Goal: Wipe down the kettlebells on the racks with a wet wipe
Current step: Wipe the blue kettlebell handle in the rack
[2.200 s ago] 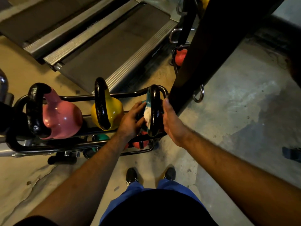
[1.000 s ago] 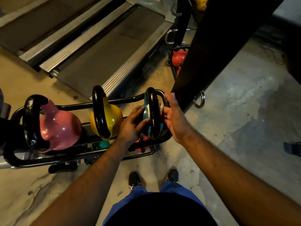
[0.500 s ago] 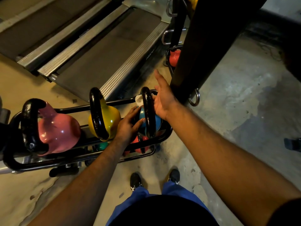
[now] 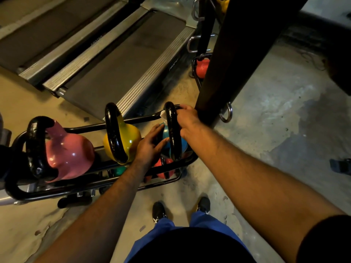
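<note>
Head view: right hand (image 4: 187, 120) curls its fingers over the blue kettlebell (image 4: 167, 141) handle, pinching a wet wipe (image 4: 163, 115); left hand (image 4: 150, 147) fingers, spread straight, press its side.

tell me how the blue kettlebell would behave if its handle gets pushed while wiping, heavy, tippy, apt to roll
The blue kettlebell looks like solid metal, so probably heavy for its size and slow to budge. Its round body sits between the rack bars, which should stop it rolling. The tall handle could rock it a little; the left hand on the body likely steadies it.
</note>
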`<state>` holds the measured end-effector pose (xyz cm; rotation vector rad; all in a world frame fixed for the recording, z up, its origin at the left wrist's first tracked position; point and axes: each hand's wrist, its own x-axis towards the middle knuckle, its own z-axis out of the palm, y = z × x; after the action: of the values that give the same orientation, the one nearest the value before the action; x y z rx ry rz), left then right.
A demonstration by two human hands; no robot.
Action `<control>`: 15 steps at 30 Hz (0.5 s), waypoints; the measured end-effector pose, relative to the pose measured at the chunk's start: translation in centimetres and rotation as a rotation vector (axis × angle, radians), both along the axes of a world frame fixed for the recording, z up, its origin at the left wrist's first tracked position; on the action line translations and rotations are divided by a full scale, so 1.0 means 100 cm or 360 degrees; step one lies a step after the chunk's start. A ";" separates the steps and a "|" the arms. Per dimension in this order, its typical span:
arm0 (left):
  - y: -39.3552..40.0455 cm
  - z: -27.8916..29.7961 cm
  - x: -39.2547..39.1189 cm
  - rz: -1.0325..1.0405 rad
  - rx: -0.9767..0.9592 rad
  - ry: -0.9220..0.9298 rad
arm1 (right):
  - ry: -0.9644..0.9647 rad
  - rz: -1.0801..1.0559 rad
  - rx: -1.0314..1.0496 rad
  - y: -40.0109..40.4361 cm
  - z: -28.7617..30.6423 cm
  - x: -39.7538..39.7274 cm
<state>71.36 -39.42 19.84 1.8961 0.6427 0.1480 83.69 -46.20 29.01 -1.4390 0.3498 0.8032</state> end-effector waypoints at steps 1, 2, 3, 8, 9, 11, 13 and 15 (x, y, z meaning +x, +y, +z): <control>0.001 -0.001 0.000 -0.0002 -0.0006 0.0002 | -0.0054 0.0005 -0.0001 -0.001 -0.005 -0.001; 0.001 -0.001 -0.001 -0.0001 -0.0022 0.0004 | -0.0133 0.0048 -0.0026 -0.003 -0.010 -0.003; 0.000 0.000 -0.001 0.0009 -0.0038 -0.0001 | -0.0225 0.0103 -0.0052 -0.006 -0.017 -0.004; -0.004 0.002 0.000 0.0136 -0.0105 0.0025 | -0.0561 0.0261 -0.0020 -0.031 -0.032 -0.016; -0.004 0.001 0.000 0.0120 -0.0120 0.0012 | -0.0602 0.0267 -0.0008 -0.036 -0.033 -0.018; -0.003 -0.001 0.000 0.0055 -0.0103 -0.0033 | -0.0671 0.0301 0.0018 -0.048 -0.035 -0.023; -0.002 -0.002 0.000 0.0056 -0.0073 -0.0017 | -0.0724 0.0372 0.0022 -0.059 -0.034 -0.027; -0.002 -0.001 0.002 0.0068 -0.0069 0.0021 | -0.0765 0.0449 0.0020 -0.070 -0.030 -0.032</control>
<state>71.52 -39.63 19.70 1.8437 0.6902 0.1481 80.49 -53.18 26.02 -1.6357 -0.2286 0.6512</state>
